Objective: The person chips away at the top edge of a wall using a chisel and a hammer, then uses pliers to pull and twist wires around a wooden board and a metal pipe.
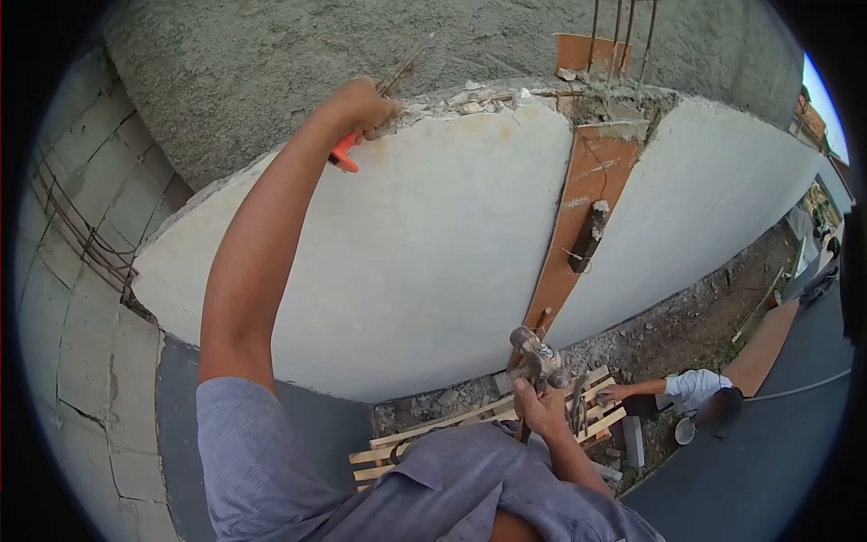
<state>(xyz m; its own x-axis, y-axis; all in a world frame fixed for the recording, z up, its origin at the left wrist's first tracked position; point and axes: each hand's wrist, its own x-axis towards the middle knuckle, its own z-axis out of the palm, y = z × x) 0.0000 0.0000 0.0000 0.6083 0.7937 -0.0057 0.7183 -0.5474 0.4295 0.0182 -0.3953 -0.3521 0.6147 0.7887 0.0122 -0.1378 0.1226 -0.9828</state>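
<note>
My left hand (364,106) is reached out over the top edge of the white wall, closed around a chisel (346,152). Its orange grip shows below the fist, and a thin metal shaft slants up past the knuckles toward the rough grey wall. Close to my chest, my right hand (542,408) grips a hammer (540,359) by the handle, just under its dusty metal head. Broken mortar (474,99) lies along the white wall's (433,244) top edge beside my left hand.
A brown board (582,203) with a wooden block (589,237) runs down the white wall. Rebar (619,36) sticks up above it. Below are wooden slats (479,423). Lower right, a co-worker (700,390) reaches toward the slats, near a bucket (685,432). Bent rods (86,230) protrude at left.
</note>
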